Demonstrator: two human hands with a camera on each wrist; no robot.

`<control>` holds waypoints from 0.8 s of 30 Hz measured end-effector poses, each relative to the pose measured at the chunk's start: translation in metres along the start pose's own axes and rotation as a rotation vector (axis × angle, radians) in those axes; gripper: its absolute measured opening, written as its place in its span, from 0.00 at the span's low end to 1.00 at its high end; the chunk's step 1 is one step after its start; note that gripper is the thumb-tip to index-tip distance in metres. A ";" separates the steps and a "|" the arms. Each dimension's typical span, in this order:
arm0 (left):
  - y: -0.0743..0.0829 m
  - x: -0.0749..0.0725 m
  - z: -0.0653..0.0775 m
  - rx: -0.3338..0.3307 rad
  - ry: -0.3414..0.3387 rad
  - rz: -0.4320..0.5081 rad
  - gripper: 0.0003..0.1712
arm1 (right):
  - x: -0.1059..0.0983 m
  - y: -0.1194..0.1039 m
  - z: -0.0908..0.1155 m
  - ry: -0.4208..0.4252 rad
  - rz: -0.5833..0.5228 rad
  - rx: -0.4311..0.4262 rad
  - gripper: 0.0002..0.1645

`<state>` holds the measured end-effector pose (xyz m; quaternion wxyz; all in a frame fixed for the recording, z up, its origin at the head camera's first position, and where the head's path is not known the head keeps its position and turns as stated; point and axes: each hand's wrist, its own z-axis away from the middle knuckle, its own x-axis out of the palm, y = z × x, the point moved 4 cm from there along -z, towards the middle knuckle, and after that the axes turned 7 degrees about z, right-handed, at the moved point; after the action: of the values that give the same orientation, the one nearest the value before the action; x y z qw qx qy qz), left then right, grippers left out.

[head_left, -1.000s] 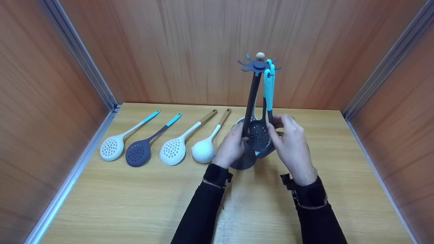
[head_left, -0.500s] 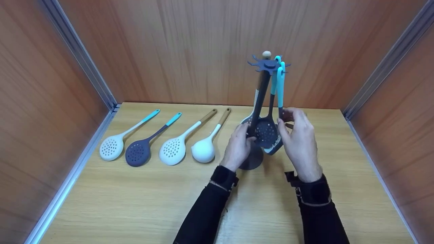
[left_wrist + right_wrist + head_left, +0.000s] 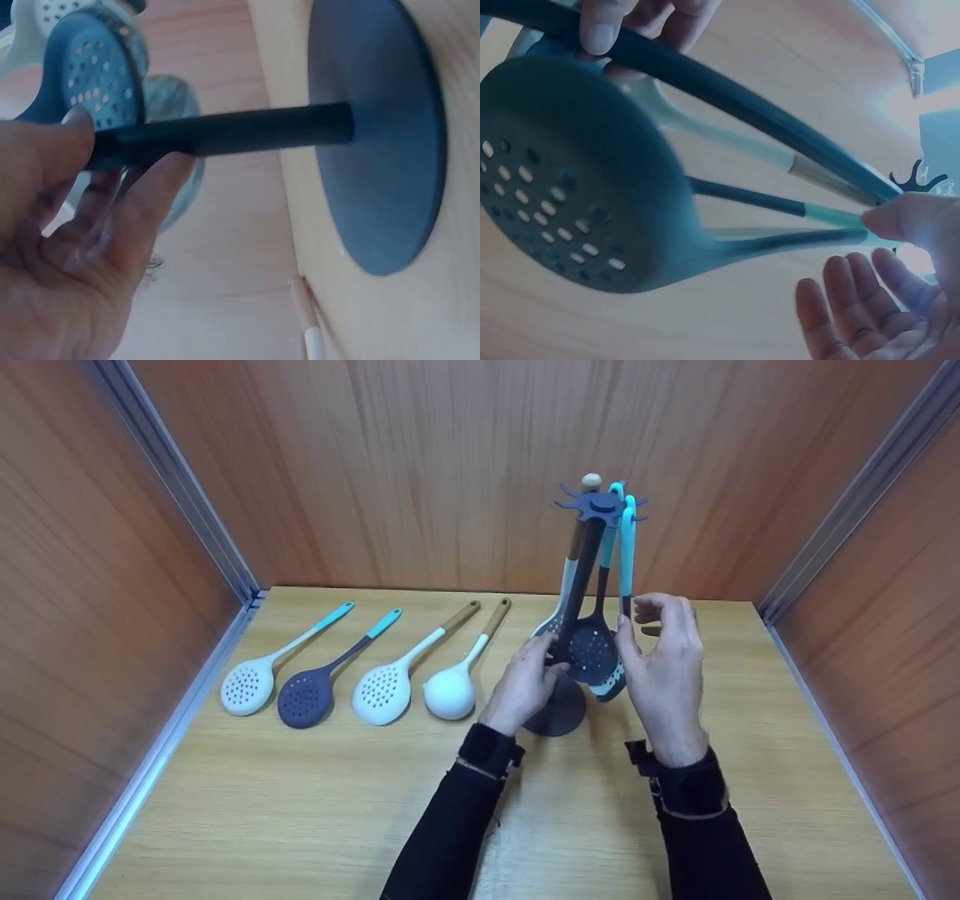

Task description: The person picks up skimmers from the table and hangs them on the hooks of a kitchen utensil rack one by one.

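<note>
My left hand (image 3: pixel 521 682) grips the black pole (image 3: pixel 588 574) of a utensil stand low down, thumb and fingers round it. The stand's round black base (image 3: pixel 382 150) shows in the left wrist view. From its hooked top (image 3: pixel 601 505) hang several utensils: a dark skimmer (image 3: pixel 592 652) with turquoise handle, a white perforated one (image 3: pixel 564 592) with brown handle, and others partly hidden. My right hand (image 3: pixel 667 675) is right beside the foremost turquoise handle (image 3: pixel 628 551). In the right wrist view its fingers (image 3: pixel 847 296) are spread apart, close to a dark skimmer's neck (image 3: pixel 780 244).
On the table (image 3: pixel 337 802) to the left lie a white skimmer (image 3: pixel 249 686), a dark skimmer (image 3: pixel 306 697), a white skimmer with brown handle (image 3: pixel 382 694) and a white ladle (image 3: pixel 450 691). Wooden panels (image 3: pixel 450 472) enclose the back and both sides.
The stand, in my left hand, has shifted right and turned slightly, its hanging utensils with it. My right fingers have come off the foremost turquoise-handled utensil and spread.
</note>
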<state>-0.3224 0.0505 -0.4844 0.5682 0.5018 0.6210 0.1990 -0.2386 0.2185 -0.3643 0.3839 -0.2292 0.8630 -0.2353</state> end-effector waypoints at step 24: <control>-0.023 -0.067 0.005 -0.094 0.108 -0.125 0.18 | 0.045 -0.008 0.014 -0.140 -0.081 -0.021 0.31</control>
<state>-0.3370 -0.0178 -0.4705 0.5681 0.4234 0.6710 0.2185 -0.2536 0.1828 -0.3930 0.4313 -0.2837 0.8264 -0.2249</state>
